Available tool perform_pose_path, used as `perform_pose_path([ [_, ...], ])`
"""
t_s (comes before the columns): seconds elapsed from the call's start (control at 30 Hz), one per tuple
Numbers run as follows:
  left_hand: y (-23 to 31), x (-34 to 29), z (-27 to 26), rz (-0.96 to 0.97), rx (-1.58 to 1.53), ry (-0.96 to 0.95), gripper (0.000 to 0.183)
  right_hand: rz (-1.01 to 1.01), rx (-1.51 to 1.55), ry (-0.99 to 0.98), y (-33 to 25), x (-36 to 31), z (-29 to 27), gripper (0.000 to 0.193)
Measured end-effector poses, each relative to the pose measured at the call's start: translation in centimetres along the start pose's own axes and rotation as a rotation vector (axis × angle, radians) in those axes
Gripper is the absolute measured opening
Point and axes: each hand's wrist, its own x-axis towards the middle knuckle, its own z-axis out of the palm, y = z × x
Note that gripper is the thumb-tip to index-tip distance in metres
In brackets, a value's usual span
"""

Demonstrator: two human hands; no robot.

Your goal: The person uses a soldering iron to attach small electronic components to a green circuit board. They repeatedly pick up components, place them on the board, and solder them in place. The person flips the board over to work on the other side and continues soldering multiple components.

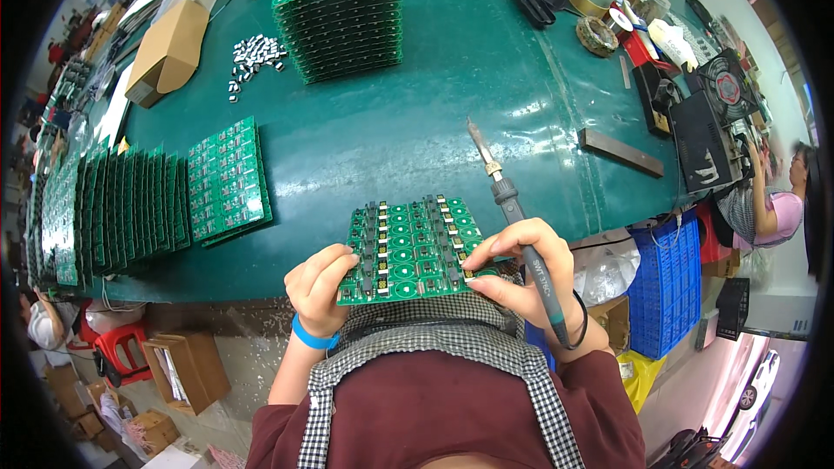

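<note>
My left hand is closed on the left edge of a green circuit board panel, which is tilted up in front of my apron. Rows of black and white parts run along this panel. A soldering iron with a dark handle rests across my right hand, held by its fingers, with its metal tip pointing away over the table. My right thumb and index finger also touch the lower right corner of the panel, next to a small part. The undersides of my fingers are hidden.
A tall stack of boards stands at the far middle, beside loose small white-and-black parts. Upright boards line the left. An open cardboard box lies behind them. At right are a metal bar, a tape roll and a fan.
</note>
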Motion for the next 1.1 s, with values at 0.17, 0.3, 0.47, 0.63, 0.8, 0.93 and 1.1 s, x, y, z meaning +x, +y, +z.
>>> perform_pose_path([
  [0.17, 0.4, 0.2, -0.1, -0.035, 0.003, -0.002, 0.023, 0.041, -0.123, -0.067, -1.4, 0.5, -0.2, 0.029],
  [0.3, 0.6, 0.2, 0.1, -0.049, 0.012, 0.011, 0.024, 0.048, -0.093, -0.007, -1.4, 0.1, -0.1, 0.026],
  [0.47, 0.6, 0.8, -0.1, -0.057, 0.002, 0.008, 0.025, -0.157, -0.211, 0.094, 0.2, -0.7, -1.1, 0.041],
  [0.63, 0.5, 0.8, 0.1, -0.053, -0.006, 0.019, 0.025, -0.195, -0.156, 0.105, 2.9, -1.5, -1.5, 0.041],
  [0.8, 0.5, 0.8, 0.0, -0.052, -0.01, 0.011, 0.024, -0.249, -0.211, 0.169, 4.1, -1.8, -0.8, 0.037],
  [0.93, 0.4, 0.5, 0.1, -0.046, -0.012, 0.017, 0.023, -0.284, -0.303, 0.179, 4.0, -1.7, -0.8, 0.038],
  [1.1, 0.5, 0.4, -0.1, -0.035, -0.016, 0.002, 0.023, -0.281, -0.31, 0.183, 4.0, -1.9, -0.7, 0.04],
])
